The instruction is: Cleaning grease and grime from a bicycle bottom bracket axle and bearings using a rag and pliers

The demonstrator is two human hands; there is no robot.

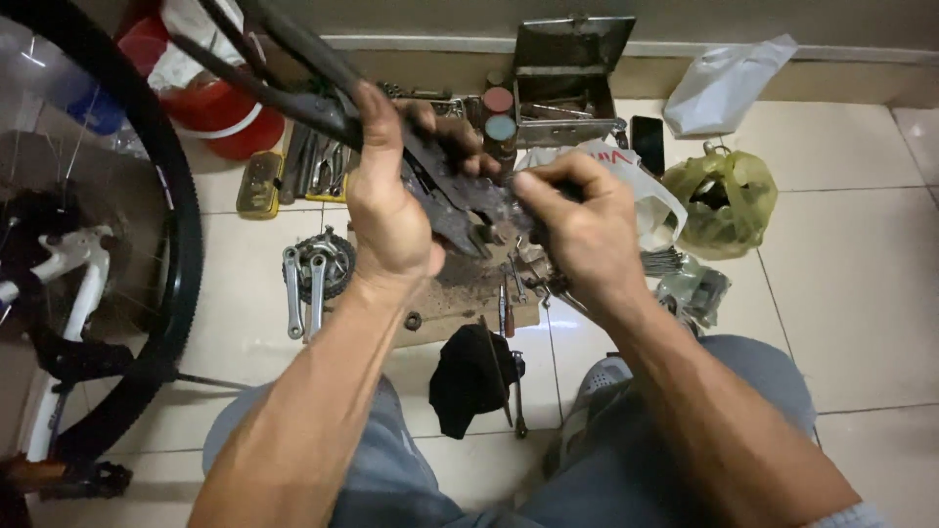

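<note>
My left hand [386, 205] is wrapped around the rear end of a dark bicycle frame [293, 68], near the dropout where the thin stays meet. A dark greasy rear derailleur [460, 210] hangs from that end. My right hand [577, 220] pinches the derailleur's lower part with fingertips. Both hands are raised above a brown wooden board [460, 303] on the tiled floor.
A bicycle wheel [171, 244] with a white frame stands at left. On the floor lie a crankset [313, 274], screwdrivers [504, 308], a black rag [469, 376], an open metal toolbox [567, 73], a red bucket [210, 108], a phone [648, 142], a yellow-green bag [724, 200] and a white bag [724, 83].
</note>
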